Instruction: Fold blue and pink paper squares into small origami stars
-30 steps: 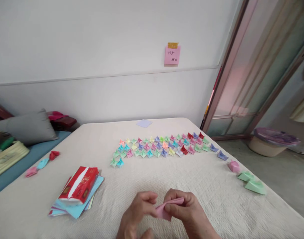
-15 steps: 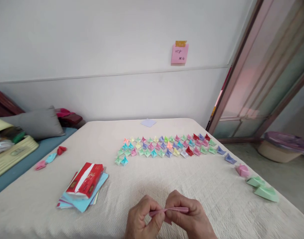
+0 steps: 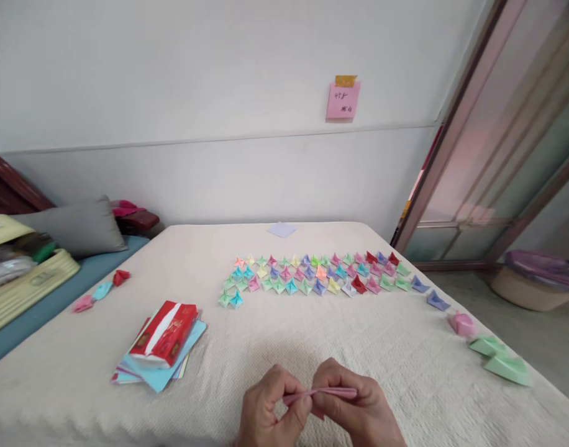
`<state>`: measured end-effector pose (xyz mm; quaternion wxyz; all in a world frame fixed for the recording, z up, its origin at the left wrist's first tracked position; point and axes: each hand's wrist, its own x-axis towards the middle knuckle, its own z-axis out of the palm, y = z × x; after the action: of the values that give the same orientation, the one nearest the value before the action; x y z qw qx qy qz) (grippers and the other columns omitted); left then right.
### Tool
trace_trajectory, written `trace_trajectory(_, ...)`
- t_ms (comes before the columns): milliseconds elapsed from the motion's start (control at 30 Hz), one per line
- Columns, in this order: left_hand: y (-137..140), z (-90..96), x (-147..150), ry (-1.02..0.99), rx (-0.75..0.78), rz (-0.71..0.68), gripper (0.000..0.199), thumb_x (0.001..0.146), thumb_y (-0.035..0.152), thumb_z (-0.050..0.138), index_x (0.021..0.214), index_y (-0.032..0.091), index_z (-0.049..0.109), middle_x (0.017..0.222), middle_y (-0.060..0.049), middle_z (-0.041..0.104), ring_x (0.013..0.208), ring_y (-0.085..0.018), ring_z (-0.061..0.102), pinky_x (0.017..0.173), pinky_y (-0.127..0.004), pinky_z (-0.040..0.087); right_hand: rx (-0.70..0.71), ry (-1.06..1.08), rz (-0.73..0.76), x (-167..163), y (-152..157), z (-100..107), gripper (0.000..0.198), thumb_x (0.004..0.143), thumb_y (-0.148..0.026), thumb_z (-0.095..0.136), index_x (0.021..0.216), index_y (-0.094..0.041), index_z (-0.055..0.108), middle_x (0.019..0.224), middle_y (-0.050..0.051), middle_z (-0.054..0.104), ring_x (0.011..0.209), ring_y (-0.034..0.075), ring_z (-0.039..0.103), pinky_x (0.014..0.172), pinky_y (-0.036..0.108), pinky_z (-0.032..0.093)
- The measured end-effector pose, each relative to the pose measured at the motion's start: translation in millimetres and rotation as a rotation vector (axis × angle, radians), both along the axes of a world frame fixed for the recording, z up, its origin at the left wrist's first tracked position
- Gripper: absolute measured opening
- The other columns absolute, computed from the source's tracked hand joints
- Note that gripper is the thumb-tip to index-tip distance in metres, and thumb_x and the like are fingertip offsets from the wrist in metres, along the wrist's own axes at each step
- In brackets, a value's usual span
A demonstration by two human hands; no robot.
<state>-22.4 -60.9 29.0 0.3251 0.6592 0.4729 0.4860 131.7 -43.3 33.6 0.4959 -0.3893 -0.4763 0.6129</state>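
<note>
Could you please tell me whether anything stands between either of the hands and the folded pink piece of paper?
Nothing visible does: the left hand and right hand both pinch the folded pink piece of paper directly. The red-and-white rectangular pack lies off to the left.

At the bottom centre of the frame, a person's left hand (image 3: 269, 405) and right hand (image 3: 360, 407), both bare and round-knuckled.

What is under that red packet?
A stack of coloured sheets pokes out from under the red packet, light blue most plainly. The packet hides the stack's middle.
</note>
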Motion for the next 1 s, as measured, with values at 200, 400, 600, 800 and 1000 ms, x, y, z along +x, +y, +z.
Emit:
trace_trajectory(200,-1.0,0.1,-1.1,-0.053,-0.027,0.062,0.022,0.082,0.031,0.060,0.065,0.017,0.062,0.057,0.002,0.054,0.055,-0.012,0.049,0.055,-0.021,0.037,0.005,0.009,-0.030,3.3,2.0,-0.1,0.026,0.065,-0.034,0.078,0.049,-0.018,0.063,0.055,-0.001,0.049,0.055,0.014,0.041,0.055,0.028,0.032)
trace_trajectory(400,-2.0,1.5,-1.9,-0.150,-0.070,0.066,0.024,0.080,0.032,0.063,0.062,0.016,0.060,0.055,0.003,0.051,0.054,-0.012,0.046,0.054,-0.021,0.036,0.027,-0.004,-0.018,4.2,2.7,-3.6,0.026,0.067,-0.035,0.076,0.051,-0.018,0.064,0.056,0.000,0.051,0.056,0.015,0.042,0.055,0.028,0.032)
trace_trajectory(600,0.9,-2.5,-6.0,-0.212,-0.147,0.040,0.028,0.078,0.033,0.065,0.058,0.016,0.057,0.053,0.004,0.044,0.054,-0.011,0.040,0.053,-0.022,0.033,0.004,0.047,-0.006,3.6,3.3,-8.5,0.027,0.067,-0.035,0.077,0.052,-0.018,0.063,0.055,-0.001,0.051,0.054,0.014,0.041,0.053,0.027,0.029)
trace_trajectory(800,3.1,-0.2,-3.9,-0.188,-0.152,-0.022,0.025,0.078,0.041,0.063,0.073,0.017,0.059,0.065,0.001,0.052,0.063,-0.014,0.049,0.061,-0.024,0.039,-0.026,0.036,-0.003,6.4,5.7,-7.8,0.026,0.066,-0.034,0.077,0.052,-0.017,0.064,0.051,-0.001,0.053,0.052,0.013,0.041,0.054,0.027,0.029)
trace_trajectory(1000,2.6,-4.0,-2.1,-0.114,-0.080,-0.062,0.028,0.087,0.035,0.054,0.065,0.017,0.057,0.061,0.000,0.053,0.060,-0.014,0.049,0.058,-0.022,0.037,-0.077,0.049,0.059,1.0,3.3,-6.6,0.026,0.064,-0.038,0.078,0.054,-0.017,0.066,0.048,0.000,0.056,0.050,0.013,0.042,0.052,0.027,0.030)
